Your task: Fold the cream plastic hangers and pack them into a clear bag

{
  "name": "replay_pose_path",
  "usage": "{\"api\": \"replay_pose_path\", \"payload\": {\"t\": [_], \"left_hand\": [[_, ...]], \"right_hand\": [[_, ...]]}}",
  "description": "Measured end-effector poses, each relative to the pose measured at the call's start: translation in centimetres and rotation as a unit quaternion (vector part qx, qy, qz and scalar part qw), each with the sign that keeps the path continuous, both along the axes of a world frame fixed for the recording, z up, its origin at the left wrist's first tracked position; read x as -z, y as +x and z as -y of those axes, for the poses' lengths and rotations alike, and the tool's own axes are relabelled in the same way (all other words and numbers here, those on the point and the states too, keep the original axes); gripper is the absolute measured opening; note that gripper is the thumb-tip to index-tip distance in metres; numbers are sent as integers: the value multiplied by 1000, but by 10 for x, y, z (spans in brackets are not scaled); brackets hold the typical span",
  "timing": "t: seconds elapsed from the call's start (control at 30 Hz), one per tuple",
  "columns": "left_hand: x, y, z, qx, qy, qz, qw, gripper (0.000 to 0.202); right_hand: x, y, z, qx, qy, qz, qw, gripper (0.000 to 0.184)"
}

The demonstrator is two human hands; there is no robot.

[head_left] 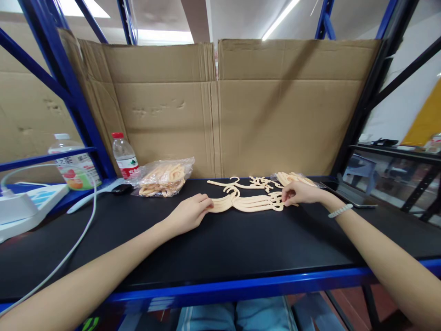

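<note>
Several cream plastic clothes hangers (253, 203) lie fanned together on the black tabletop, their hooks toward the back. My left hand (189, 212) is closed around their left end, which its fingers partly cover. At the right end, small looped pieces (276, 201) of the same cream colour sit against the hanger arms. My right hand (300, 193) pinches there with thumb and fingertips together; what is between them is too small to make out. Just behind lies a single hanger (220, 184), beside a loose pile of small cream pieces (260, 182).
A clear bag of cream hangers (163, 178) lies back left, near a red-capped bottle (124, 155). Another bag of cream parts (292, 178) is behind my right hand. A white cable (86, 230) crosses the left side. Cardboard (292, 115) walls the back; a blue rail (220, 287) edges the front.
</note>
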State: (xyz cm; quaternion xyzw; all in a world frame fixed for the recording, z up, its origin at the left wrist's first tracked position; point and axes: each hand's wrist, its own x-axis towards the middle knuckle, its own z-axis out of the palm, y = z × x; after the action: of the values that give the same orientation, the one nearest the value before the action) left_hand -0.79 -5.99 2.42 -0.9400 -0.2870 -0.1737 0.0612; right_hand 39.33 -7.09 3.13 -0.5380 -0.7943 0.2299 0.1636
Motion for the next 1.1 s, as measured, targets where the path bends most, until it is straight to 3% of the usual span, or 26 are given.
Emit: {"api": "replay_pose_path", "payload": {"t": [0.3,0.43,0.6,0.77,1.1], "left_hand": [[3,-1,-1,-4,18,19,1000,19],[2,-1,0,-3,14,18,1000,18],[2,0,1,1,11,16,1000,19],[2,0,2,7,11,15,1000,20],[-3,2,8,14,14,9,1000,21]], "right_hand": [[-1,-3,1,25,34,32,999,24],[-5,-2,3,31,86,52,994,26],[-5,1,1,147,184,60,970,20],[1,6,-8,248,201,75,945,18],[-1,3,-50,218,163,212,939,12]]}}
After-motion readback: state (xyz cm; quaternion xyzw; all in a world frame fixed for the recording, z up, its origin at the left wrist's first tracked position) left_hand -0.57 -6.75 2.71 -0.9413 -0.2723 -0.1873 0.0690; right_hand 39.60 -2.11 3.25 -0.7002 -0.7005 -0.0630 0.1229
